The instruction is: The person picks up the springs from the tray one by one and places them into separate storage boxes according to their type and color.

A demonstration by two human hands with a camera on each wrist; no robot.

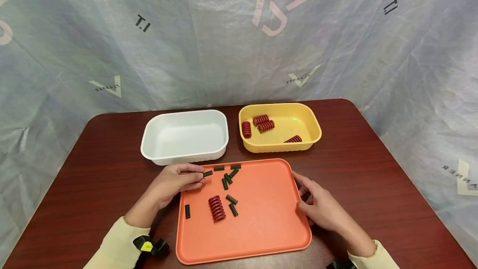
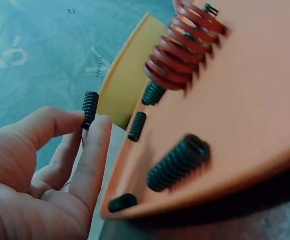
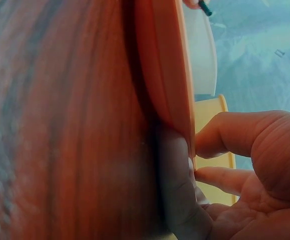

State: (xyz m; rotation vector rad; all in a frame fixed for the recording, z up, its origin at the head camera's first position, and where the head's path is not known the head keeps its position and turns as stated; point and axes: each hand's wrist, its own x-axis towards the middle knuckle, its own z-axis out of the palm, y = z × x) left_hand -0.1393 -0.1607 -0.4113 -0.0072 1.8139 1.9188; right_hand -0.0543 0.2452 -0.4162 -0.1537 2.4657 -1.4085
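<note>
My left hand pinches a small dark green spring between thumb and fingertips, above the far left corner of the orange tray. Several more small green springs lie on the tray, one of them alone near its left rim. Among them rests one large red spring. At the tray's right side, my right hand grips the rim, the thumb on one side and a finger against the outer side; its other fingers are partly hidden.
Behind the tray stands a white bin with nothing visible inside. To its right, a yellow bin holds several red springs. Everything sits on a dark reddish wood table, with a printed grey sheet hanging behind.
</note>
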